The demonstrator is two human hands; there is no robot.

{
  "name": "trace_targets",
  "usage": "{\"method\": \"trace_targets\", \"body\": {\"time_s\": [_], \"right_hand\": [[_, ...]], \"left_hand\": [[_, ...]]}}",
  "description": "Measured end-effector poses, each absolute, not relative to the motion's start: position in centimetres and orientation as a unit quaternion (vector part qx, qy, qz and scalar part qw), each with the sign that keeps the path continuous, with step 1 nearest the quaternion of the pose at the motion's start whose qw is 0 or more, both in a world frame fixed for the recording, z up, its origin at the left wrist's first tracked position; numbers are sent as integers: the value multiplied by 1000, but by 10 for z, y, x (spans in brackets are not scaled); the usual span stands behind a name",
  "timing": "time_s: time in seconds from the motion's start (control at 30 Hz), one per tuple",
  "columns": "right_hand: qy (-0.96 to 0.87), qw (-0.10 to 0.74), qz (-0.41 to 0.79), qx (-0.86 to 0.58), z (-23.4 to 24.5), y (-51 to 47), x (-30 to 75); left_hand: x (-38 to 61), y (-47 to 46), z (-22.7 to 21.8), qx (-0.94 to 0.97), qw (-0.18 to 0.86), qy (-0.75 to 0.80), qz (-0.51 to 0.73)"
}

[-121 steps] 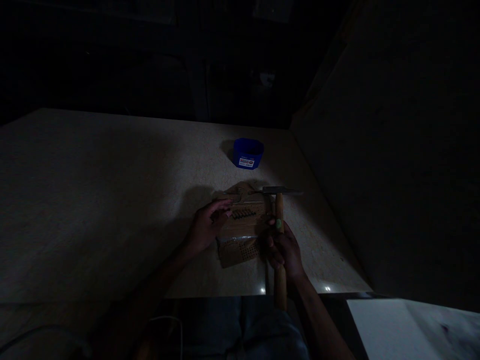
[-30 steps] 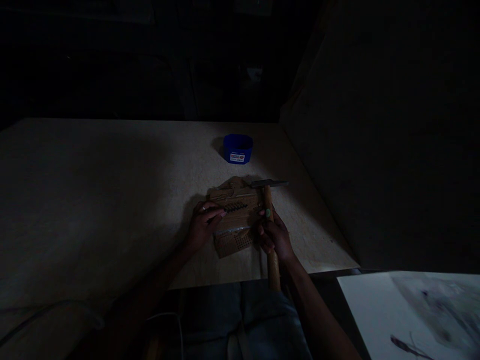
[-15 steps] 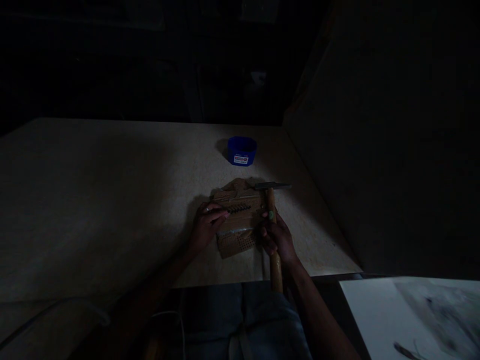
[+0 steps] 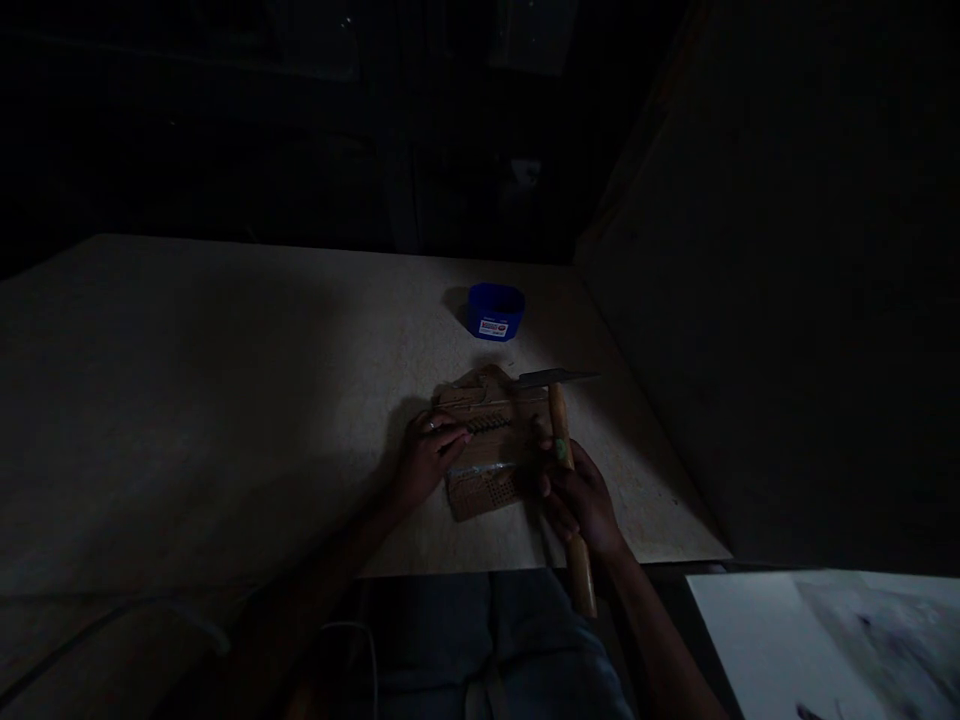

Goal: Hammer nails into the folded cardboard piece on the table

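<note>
The scene is very dark. A small wooden block [image 4: 491,445] with a row of dark nails and a patch of tiny holes lies on the pale table [image 4: 225,400]. My left hand [image 4: 427,455] rests on the block's left end, its fingers pinched at the end of the nail row; what they hold is too small to name. My right hand [image 4: 577,495] is wrapped round the wooden handle of a hammer [image 4: 559,415]. The hammer's metal head sits just past the block's far right corner.
A blue tub [image 4: 495,310] with a white label stands on the table beyond the block. A dark wall rises at the right. A white sheet [image 4: 825,640] with dark marks lies at the lower right. My lap shows below the table's near edge.
My hands, the block and the hammer keep the same arrangement; the hammer handle has tilted slightly, its butt end swinging right. The view has shifted a little.
</note>
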State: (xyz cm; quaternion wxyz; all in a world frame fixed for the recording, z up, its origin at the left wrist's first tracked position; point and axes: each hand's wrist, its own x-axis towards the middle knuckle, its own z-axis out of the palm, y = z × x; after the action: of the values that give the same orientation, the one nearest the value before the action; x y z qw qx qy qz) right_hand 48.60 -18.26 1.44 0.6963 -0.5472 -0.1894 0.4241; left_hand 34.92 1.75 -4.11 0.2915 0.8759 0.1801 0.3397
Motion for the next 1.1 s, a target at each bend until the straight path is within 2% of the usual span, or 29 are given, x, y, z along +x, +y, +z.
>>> {"method": "trace_targets", "body": {"time_s": [0.13, 0.27, 0.4, 0.5, 0.57, 0.77, 0.97, 1.1], "right_hand": [[-226, 597, 424, -643, 42, -206, 478], [-300, 527, 411, -680, 62, -222, 467], [-409, 449, 335, -721, 63, -217, 460], [-449, 379, 349, -730, 53, -206, 460], [-461, 367, 354, -726, 46, -201, 461], [-454, 398, 323, -729, 41, -205, 463], [-465, 347, 347, -737, 49, -201, 465], [-470, 362, 315, -741, 52, -201, 464]], "left_hand": [[349, 17, -41, 881, 274, 181, 341], [349, 18, -45, 888, 250, 162, 351], [350, 20, -49, 898, 218, 157, 350], [350, 19, -49, 906, 203, 158, 337], [349, 19, -48, 910, 197, 164, 325], [350, 19, -47, 904, 226, 161, 325], [350, 18, -46, 900, 249, 176, 312], [350, 17, -43, 900, 240, 184, 314]]}}
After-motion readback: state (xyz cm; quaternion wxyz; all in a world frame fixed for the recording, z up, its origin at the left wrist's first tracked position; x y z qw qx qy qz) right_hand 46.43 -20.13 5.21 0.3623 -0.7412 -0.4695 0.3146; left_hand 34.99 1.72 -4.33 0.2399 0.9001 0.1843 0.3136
